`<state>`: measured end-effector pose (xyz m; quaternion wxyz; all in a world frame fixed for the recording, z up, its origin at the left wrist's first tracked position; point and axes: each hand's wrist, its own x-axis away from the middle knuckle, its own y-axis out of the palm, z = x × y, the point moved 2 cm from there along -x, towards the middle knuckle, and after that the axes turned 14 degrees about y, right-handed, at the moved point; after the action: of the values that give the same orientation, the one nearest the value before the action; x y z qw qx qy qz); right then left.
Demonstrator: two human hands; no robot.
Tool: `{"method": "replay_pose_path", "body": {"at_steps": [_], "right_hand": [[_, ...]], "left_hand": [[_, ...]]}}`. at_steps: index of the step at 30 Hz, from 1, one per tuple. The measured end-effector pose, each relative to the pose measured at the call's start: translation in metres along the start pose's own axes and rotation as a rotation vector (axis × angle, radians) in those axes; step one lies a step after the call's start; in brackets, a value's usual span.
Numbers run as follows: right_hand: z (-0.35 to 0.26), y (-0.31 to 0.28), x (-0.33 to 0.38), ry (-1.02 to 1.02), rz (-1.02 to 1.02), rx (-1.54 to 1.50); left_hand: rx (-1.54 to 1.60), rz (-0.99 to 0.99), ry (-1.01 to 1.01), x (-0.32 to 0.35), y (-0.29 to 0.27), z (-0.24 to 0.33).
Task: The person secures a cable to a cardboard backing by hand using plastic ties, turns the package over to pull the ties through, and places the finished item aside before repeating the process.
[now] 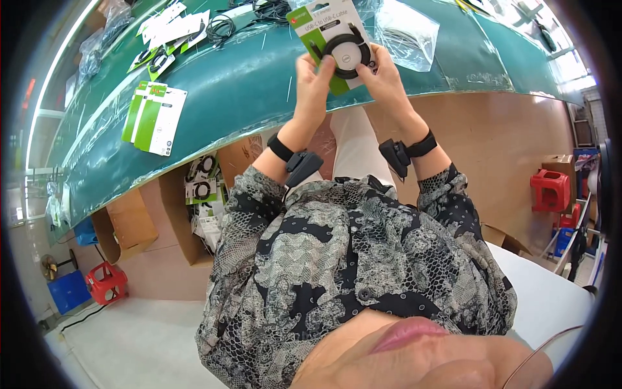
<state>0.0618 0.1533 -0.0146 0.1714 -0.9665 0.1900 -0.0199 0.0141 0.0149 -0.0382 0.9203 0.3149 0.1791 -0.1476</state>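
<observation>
In both hands, above the near edge of the green table, I hold a white and green packaging card (311, 18) with a coiled black cable (343, 39) on its front. The cable forms a ring around a pale round disc (346, 57). My left hand (312, 85) grips the card's left side, its thumb pressing beside the coil. On the other side, my right hand (385, 79) has its thumb at the ring's lower right and fingers around the card's edge. The fingers behind the card are partly hidden.
Blank-fronted cards (155, 120) lie stacked on the green table (240, 84) at left. Farther back are carded cables (159, 61) and loose black cables (220, 29). A transparent plastic bag (408, 35) lies at right. Below the table, a carton (184, 220) holds packaged cables.
</observation>
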Motion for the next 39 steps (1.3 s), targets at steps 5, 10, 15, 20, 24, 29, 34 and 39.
{"method": "replay_pose_path", "body": {"at_steps": [5,10,15,20,24,29,34,39], "right_hand": [[0.006,-0.002,0.007,-0.002,-0.014,-0.107],[-0.002,-0.008,0.017,0.068,-0.09,-0.223],[0.004,-0.013,0.019,0.16,-0.04,-0.261],[0.018,-0.022,-0.006,0.018,-0.017,-0.079],[0.038,-0.072,-0.069,-0.183,0.144,0.29],[0.086,-0.079,-0.129,-0.102,0.33,0.791],[0.108,-0.082,-0.144,-0.011,0.283,0.916],[0.071,-0.095,-0.089,-0.048,0.291,1.021]], "left_hand": [[0.121,-0.127,-0.244,0.007,0.007,-0.002],[0.151,-0.137,-0.3,0.012,0.008,-0.004],[0.193,-0.102,-0.263,0.019,0.014,-0.022],[0.101,-0.086,-0.249,0.013,-0.002,-0.024],[0.13,-0.062,-0.297,0.0,-0.009,-0.014],[0.175,-0.039,-0.346,0.002,-0.004,-0.025],[0.166,-0.036,-0.378,0.001,-0.006,-0.036],[0.145,-0.02,-0.348,0.001,-0.015,-0.043]]}}
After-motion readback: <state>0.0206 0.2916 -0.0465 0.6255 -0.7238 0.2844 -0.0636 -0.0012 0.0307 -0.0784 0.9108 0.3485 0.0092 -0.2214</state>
